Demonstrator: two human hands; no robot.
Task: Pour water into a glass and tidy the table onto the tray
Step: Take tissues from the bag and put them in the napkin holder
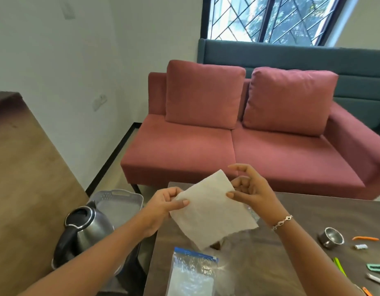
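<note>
Closest in, a clear zip bag (193, 272) with a blue seal strip lies flat on the dark table (291, 263), right at the near edge. Just above it, both hands are up off the table and holding a white paper napkin (210, 212) between them, spread out and tilted, one corner pointing up toward the sofa. The left hand (163, 205) pinches the napkin's left edge, thumb on top, fingers (169, 194) curled in behind. The right hand (251, 189) nips the right edge between the thumb and the middle fingers, the index finger lifted clear and arched above; a silver bracelet (281, 222) sits on that wrist. Something pale and see-through shows just behind the napkin by the right wrist, but I can't tell what it is.

Off to the left, beside the table and lower down, a steel kettle (86, 227) with a black handle and lid stands at the near end of a grey tray (118, 201); the tray's far end, with its cut-out handle, is bare. Over on the right side of the table sits a small steel cup (330, 237), with an orange stick (365, 238) just beside it and a few small green and white bits further toward the edge, too small to name. Behind the table, a red sofa (238, 150) with two cushions backs onto a window.
</note>
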